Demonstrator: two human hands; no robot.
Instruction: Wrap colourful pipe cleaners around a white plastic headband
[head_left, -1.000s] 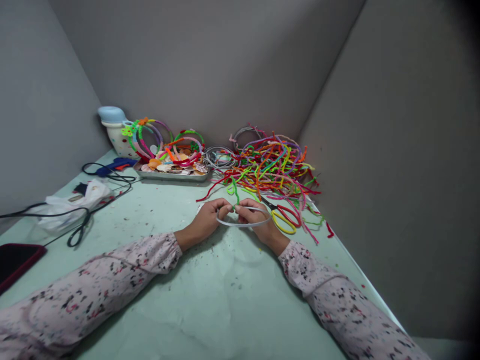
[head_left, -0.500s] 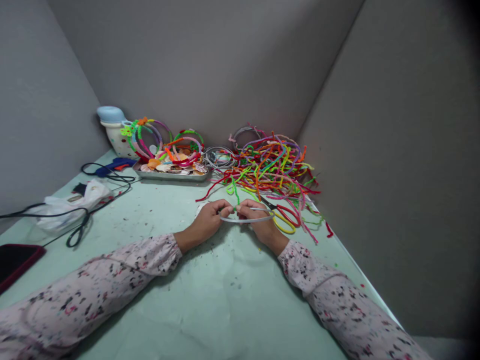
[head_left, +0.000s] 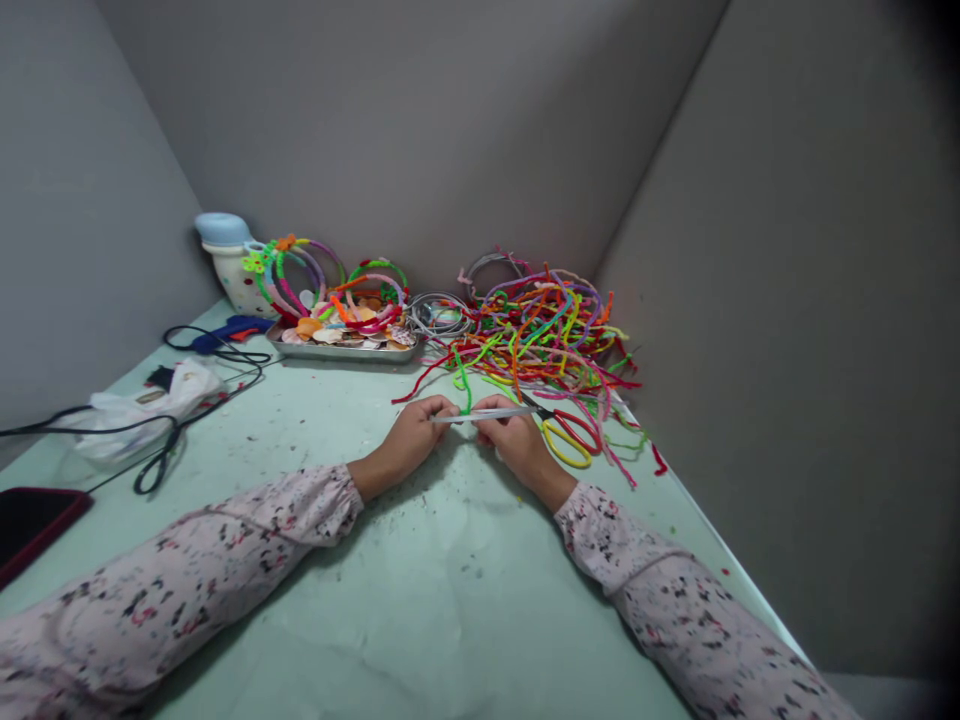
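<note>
Between my two hands is a thin grey headband (head_left: 491,413), seen nearly edge-on. My left hand (head_left: 414,440) is closed in a pinch on its left part. My right hand (head_left: 517,440) is closed too, its fingers gripping the band on the right. A green pipe cleaner (head_left: 465,384) stands up from the band between my fingertips; its lower end is at the band. The scissors (head_left: 571,440), with one red and one yellow handle loop, lie just right of my right hand.
A heap of coloured pipe cleaners (head_left: 555,320) lies at the back right. Behind my left hand stands a metal tray (head_left: 341,354) with shells and wrapped headbands (head_left: 307,262). A bottle (head_left: 232,265), a plastic bag (head_left: 127,420), a black cable (head_left: 176,440) and a phone (head_left: 37,525) are at left.
The grey headband has tilted from an open curve to almost edge-on. The green pipe cleaner has shifted slightly left with it. Both hands stay nearly in place.
</note>
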